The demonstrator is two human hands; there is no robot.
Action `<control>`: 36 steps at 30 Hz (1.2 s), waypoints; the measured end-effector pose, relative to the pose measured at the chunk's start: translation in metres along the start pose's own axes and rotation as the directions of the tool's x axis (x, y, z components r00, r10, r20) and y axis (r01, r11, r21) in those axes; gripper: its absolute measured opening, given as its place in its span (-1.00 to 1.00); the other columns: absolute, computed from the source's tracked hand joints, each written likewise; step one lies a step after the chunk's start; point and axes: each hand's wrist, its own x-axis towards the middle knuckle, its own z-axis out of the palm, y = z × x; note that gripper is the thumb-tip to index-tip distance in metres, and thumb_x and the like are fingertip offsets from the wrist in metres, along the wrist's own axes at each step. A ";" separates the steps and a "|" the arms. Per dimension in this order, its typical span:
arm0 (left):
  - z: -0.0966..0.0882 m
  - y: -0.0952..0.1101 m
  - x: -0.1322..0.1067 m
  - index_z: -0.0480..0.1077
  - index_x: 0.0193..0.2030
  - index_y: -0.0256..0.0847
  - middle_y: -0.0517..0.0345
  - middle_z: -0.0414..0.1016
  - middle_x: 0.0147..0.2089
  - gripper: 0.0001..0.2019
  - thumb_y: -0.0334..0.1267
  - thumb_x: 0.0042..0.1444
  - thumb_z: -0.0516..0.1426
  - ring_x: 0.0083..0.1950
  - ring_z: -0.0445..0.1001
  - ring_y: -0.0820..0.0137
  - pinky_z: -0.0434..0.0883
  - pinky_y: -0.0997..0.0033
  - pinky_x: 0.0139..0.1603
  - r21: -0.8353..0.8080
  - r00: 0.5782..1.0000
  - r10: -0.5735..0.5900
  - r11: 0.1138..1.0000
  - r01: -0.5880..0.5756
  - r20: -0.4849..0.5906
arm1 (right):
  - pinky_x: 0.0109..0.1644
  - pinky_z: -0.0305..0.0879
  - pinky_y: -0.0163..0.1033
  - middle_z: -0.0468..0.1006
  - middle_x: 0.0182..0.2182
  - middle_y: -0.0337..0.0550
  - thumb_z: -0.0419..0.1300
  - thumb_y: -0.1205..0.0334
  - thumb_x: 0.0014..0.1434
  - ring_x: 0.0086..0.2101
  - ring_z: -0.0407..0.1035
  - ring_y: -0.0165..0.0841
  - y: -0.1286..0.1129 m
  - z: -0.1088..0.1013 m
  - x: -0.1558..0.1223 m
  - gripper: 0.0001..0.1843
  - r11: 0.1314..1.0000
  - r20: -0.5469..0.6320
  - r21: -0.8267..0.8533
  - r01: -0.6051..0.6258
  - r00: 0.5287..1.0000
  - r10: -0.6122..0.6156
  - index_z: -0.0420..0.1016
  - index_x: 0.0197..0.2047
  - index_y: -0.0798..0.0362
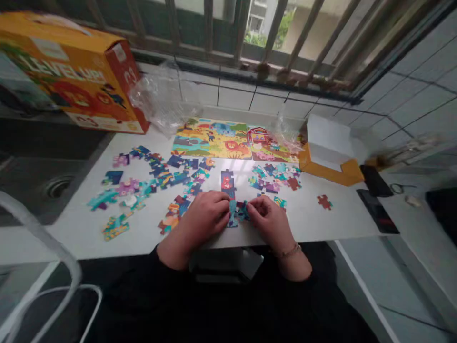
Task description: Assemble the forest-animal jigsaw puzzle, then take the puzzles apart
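Note:
Both my hands rest at the near edge of a white counter. My left hand and my right hand pinch small teal and blue puzzle pieces between their fingertips, pressed together on the counter. A short column of joined pieces lies just beyond them. Loose pieces are scattered to the left and right. A lone red piece lies apart at the right.
Two finished colourful puzzles lie at the back. An orange puzzle box stands at the back left, crumpled clear plastic beside it. An open box lid, a dark phone and a sink flank the counter.

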 end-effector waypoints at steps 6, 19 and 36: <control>-0.001 0.004 -0.001 0.59 -0.04 -0.17 -0.05 0.66 0.15 -0.88 -0.28 0.40 0.20 0.18 0.60 0.05 0.49 -0.06 0.19 -0.006 1.000 -0.009 1.000 0.009 -0.009 | -0.36 0.48 -0.20 0.54 -0.39 -0.32 0.43 -0.05 0.22 -0.45 0.52 -0.31 0.016 -0.003 0.002 -0.61 0.940 0.079 0.327 -0.094 0.994 0.072 0.43 -0.03 -0.09; 0.000 0.004 -0.001 0.58 -0.02 -0.15 -0.04 0.65 0.16 -0.88 -0.28 0.39 0.22 0.19 0.59 0.06 0.47 -0.02 0.19 -0.007 1.000 -0.026 1.000 0.026 0.011 | -0.40 0.47 -0.24 0.66 -0.31 -0.23 0.35 -0.02 0.31 -0.45 0.54 -0.33 0.014 -0.013 0.004 -0.66 0.979 0.322 0.176 -0.101 0.946 0.039 0.57 0.07 -0.06; -0.003 0.011 0.001 0.54 -0.11 -0.15 -0.06 0.63 0.19 -0.90 -0.19 0.39 0.27 0.23 0.56 0.01 0.46 -0.06 0.20 0.023 0.997 -0.063 0.998 0.062 0.039 | -0.28 0.31 -0.24 0.65 -0.32 -0.27 0.36 0.22 0.25 -0.40 0.45 -0.36 -0.006 -0.007 -0.004 -0.79 0.957 0.162 -0.271 0.106 0.985 -0.063 0.68 -0.03 -0.08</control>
